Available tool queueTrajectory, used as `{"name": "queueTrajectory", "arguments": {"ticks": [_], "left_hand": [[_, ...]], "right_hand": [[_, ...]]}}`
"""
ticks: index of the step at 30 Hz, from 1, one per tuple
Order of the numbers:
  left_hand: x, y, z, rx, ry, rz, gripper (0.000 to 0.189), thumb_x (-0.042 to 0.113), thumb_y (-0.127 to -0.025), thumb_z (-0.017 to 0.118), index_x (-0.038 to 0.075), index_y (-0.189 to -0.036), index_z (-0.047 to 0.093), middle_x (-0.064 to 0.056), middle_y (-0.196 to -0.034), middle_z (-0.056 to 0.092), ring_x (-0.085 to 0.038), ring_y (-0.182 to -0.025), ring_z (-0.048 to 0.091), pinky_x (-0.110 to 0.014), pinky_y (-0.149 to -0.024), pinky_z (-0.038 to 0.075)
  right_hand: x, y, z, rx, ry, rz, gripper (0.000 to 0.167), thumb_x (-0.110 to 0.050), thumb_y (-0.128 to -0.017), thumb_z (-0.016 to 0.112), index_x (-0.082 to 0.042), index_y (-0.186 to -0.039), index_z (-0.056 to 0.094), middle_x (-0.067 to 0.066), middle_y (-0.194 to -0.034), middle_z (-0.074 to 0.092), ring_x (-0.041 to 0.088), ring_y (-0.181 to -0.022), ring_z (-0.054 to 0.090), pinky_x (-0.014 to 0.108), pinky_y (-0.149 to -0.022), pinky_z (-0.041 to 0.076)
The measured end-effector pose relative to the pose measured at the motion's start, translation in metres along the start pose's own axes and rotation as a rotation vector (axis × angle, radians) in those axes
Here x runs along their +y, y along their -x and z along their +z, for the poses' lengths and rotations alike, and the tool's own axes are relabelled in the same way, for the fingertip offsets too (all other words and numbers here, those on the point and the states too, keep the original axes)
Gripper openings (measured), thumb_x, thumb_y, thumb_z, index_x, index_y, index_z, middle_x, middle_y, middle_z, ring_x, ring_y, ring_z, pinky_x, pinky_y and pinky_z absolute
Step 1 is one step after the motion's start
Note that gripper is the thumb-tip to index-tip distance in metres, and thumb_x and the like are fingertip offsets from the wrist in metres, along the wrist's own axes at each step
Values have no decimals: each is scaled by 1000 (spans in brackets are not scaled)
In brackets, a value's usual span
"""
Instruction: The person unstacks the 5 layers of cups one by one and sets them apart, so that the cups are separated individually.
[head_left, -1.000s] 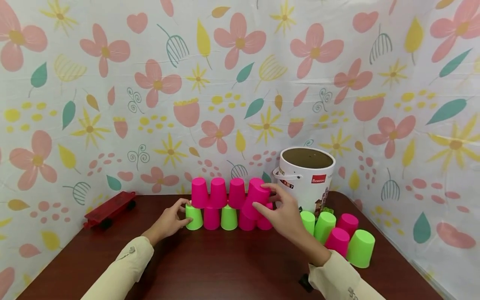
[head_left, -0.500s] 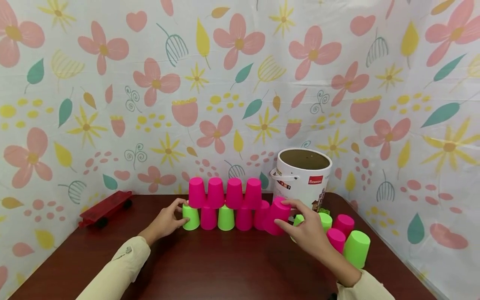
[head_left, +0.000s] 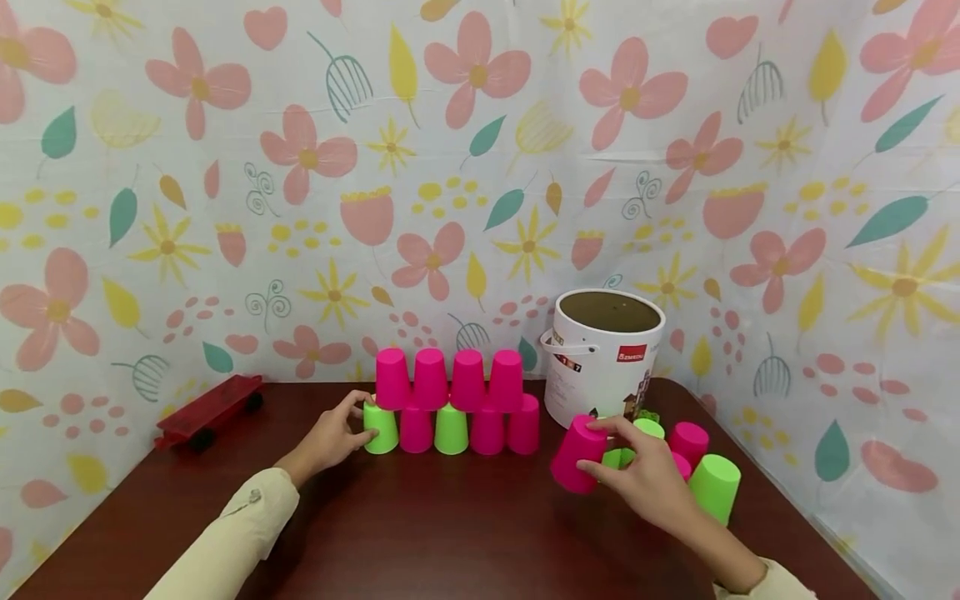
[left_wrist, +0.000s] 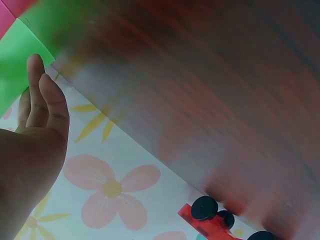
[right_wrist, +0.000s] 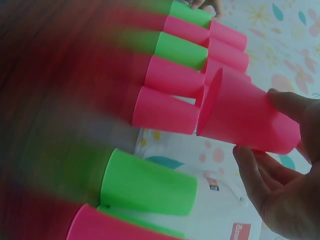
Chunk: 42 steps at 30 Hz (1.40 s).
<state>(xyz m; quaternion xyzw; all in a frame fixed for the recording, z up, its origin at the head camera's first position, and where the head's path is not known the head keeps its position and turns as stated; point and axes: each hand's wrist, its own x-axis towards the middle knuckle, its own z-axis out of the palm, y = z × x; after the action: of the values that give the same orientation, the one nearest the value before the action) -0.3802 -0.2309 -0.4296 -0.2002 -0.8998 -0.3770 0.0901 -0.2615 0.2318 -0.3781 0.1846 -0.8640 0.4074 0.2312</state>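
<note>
In the head view, upside-down cups stand in two rows: several pink cups (head_left: 467,380) rest on a bottom row of mixed pink and green cups. At the row's left end my left hand (head_left: 330,439) holds a green cup (head_left: 381,429), thumb in front and fingers at its back edge. My right hand (head_left: 645,477) grips a pink cup (head_left: 579,455) between thumb and fingers, mouth down and slightly tilted, right of the rows and apart from them. The right wrist view shows this pink cup (right_wrist: 250,115) near its closed end.
A white bucket (head_left: 592,375) with a handle stands behind at the right. Loose green cups (head_left: 715,487) and pink cups (head_left: 688,442) stand beyond my right hand. A red toy skateboard (head_left: 210,410) lies at the table's left. A flowered cloth hangs behind the table.
My right hand has carried the pink cup from the upper row's right end, rightward and down away from the rows. Another pink cup stands at that end. My left hand stays at the green cup.
</note>
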Motion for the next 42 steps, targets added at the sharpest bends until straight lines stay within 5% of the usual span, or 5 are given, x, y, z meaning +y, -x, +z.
{"name": "queueTrajectory", "arguments": {"ticks": [6, 13, 27, 35, 42], "left_hand": [[-3, 3, 0, -18, 6, 2, 47, 9, -88, 76, 17, -122, 46, -15, -104, 67, -23, -53, 60, -28, -54, 50], [-3, -3, -3, -15, 4, 12, 47, 8, -87, 76, 17, -122, 46, -15, -105, 66, -23, -53, 60, -28, -54, 50], [-4, -2, -4, -7, 7, 35, 47, 8, -87, 76, 15, -123, 46, -16, -104, 67, -21, -52, 59, -28, -53, 50], [-3, -1, -3, 2, 3, 26, 47, 7, -87, 76, 15, -122, 46, -17, -104, 68, -18, -51, 58, -28, -54, 50], [-2, -1, -2, 17, 3, 44, 47, 7, -86, 77, 15, -121, 46, -16, -103, 68, -13, -50, 56, -27, -54, 50]], "right_hand": [[8, 7, -6, -12, 20, -10, 48, -19, -71, 91, -9, -111, 67, 5, -100, 72, 15, -78, 69, 26, -66, 57], [12, 2, -14, -81, 71, 9, 45, -20, -71, 91, -13, -108, 66, 5, -101, 71, 17, -78, 69, 25, -60, 55], [23, 1, -19, -155, 157, -78, 48, -12, -69, 91, -16, -108, 65, -1, -104, 68, 15, -83, 68, 33, -67, 58], [29, 3, -21, -163, 279, -80, 40, -22, -70, 91, -22, -102, 67, -12, -98, 67, 12, -86, 63, 33, -72, 57], [31, 3, -21, -114, 388, -112, 39, -24, -67, 93, -23, -98, 69, -14, -90, 69, 4, -70, 54, 32, -66, 46]]}}
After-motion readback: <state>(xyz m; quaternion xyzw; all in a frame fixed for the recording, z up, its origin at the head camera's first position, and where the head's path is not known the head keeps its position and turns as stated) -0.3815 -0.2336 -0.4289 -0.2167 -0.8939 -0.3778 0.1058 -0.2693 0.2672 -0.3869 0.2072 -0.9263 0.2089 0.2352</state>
